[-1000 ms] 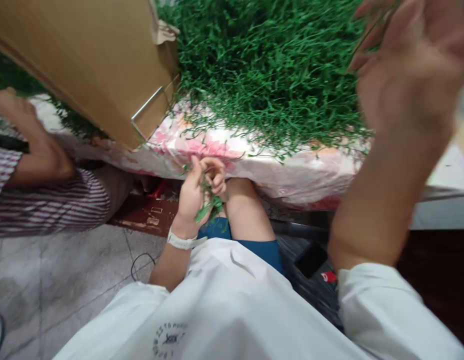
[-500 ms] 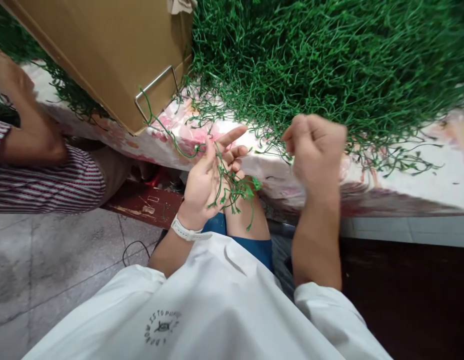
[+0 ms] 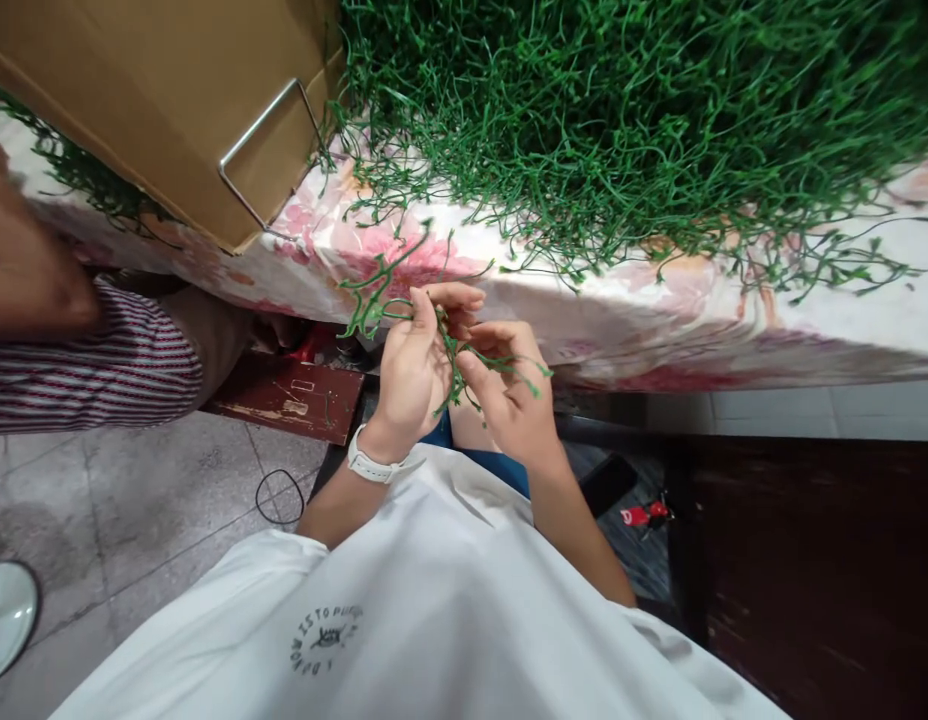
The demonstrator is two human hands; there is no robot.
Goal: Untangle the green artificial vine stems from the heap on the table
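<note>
Thin green plastic-looking stems [image 3: 370, 300] with small forked tips stick out from my left hand [image 3: 413, 370], whose thumb and fingers are closed on them. My right hand [image 3: 515, 405] is up against the left one, its thumb and fingers pinched on the stems [image 3: 455, 372] between the two hands. The exact contact of the right fingertips is partly hidden. Both hands are above my lap, just in front of the table edge. Beyond them, a large heap of similar green stems [image 3: 621, 130] covers much of the table.
A flowered tablecloth [image 3: 554, 310] hangs over the near edge. A cardboard box [image 3: 156, 110] with a metal wire loop [image 3: 260, 125] against it stands at the left. Another person's arm [image 3: 36, 270] is at the far left, near a dark red bench [image 3: 284, 395].
My right hand has come from the heap's edge down and left to the stems at my left hand. The stems in my left hand have shifted. The view has moved slightly.
</note>
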